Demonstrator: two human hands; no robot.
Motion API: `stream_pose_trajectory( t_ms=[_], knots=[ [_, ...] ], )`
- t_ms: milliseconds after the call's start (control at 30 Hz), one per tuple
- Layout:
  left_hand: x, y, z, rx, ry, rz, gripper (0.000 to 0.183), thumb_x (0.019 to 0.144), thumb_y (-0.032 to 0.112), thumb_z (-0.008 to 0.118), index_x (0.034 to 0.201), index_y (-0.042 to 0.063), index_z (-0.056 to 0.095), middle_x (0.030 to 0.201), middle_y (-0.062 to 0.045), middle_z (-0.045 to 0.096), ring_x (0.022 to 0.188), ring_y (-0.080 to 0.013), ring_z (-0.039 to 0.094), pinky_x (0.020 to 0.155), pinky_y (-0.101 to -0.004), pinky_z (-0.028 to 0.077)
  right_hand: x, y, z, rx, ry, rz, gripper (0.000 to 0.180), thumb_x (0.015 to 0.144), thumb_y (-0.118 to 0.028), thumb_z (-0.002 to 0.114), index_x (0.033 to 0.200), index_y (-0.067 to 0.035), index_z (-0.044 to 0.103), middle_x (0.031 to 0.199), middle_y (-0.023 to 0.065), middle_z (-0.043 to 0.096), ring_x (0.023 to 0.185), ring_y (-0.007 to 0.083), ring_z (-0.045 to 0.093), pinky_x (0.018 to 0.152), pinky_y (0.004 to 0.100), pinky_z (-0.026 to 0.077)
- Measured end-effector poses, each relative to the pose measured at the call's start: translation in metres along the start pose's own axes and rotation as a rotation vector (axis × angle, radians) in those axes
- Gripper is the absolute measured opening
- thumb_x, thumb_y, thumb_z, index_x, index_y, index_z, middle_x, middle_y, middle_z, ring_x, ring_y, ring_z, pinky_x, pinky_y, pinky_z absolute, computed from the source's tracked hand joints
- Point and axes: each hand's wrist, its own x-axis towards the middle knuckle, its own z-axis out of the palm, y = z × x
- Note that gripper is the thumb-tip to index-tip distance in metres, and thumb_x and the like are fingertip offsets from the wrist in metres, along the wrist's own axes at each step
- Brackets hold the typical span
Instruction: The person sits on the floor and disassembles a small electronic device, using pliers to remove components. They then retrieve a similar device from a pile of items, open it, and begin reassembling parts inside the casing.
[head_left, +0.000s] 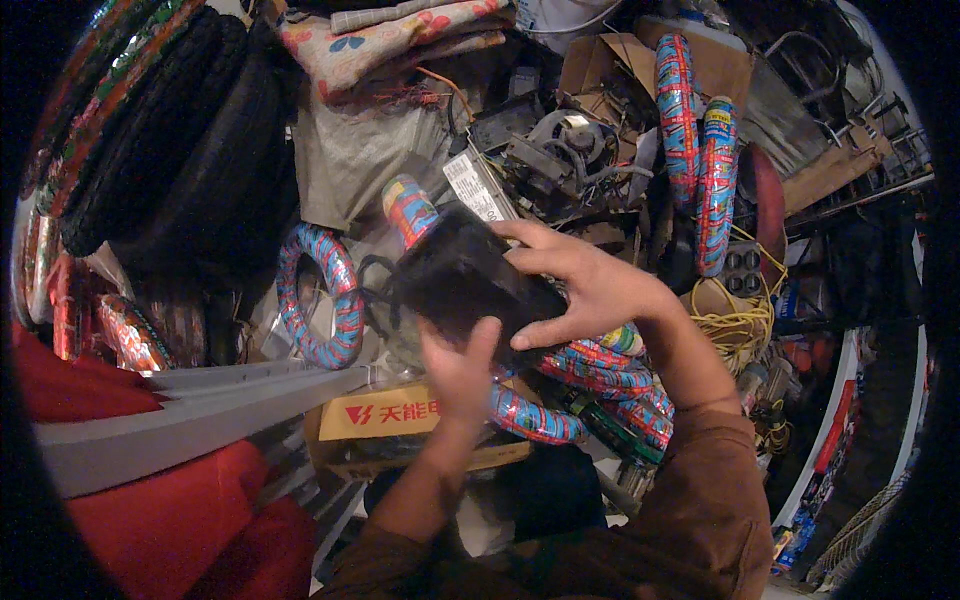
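A black, box-like object (472, 281) with a dark cable at its left side is held in front of me, slightly blurred. My right hand (581, 281) grips its right side, fingers spread over the edge and thumb below. Against its lower side lies my left hand (461, 367), thumb raised, also blurred. Just behind the object are a wrapped ring end (409, 206) in blue and red film and a metal part with a white label (478, 187). Beneath my hands, a yellow cardboard box (375, 412) bears red writing, with wrapped tires (615, 375) to its right.
Black tires (187, 135) hang at the left, near a wrapped ring (319, 296). Grey metal rails (202, 420) and red cloth (180, 517) fill the lower left. A floral folded cloth (397, 45), motor-like scrap parts (577, 150) and a tangled yellow cord (727, 322) lie beyond.
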Motion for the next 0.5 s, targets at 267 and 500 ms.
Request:
stream_pose_trajectory(
  t_ms=[267,500],
  knots=[
    [0.008,0.0,-0.004,-0.106,0.004,0.005,0.056,0.091,0.015,0.06,0.14,0.001,0.036,0.131,-0.013,0.053,0.118,-0.0243,0.054,0.103,-0.0392,0.042,0.049,0.053,-0.033,0.404,-0.011,0.279,0.03,0.09,-0.029,0.069,0.09,0.001,0.073,0.09,0.0051,0.071,0.085,0.0097,0.06,0.078,0.0273,0.048],
    [0.013,0.013,-0.021,-0.507,0.015,-0.192,0.053,0.1,0.042,0.041,0.137,0.006,0.043,0.127,-0.01,0.057,0.115,-0.0266,0.056,0.098,-0.0426,0.045,0.146,0.171,-0.032,-0.224,0.388,0.442,0.032,0.085,-0.028,0.067,0.087,0.004,0.07,0.094,0.0192,0.071,0.092,0.0261,0.067,0.081,0.035,0.051]
  ],
)
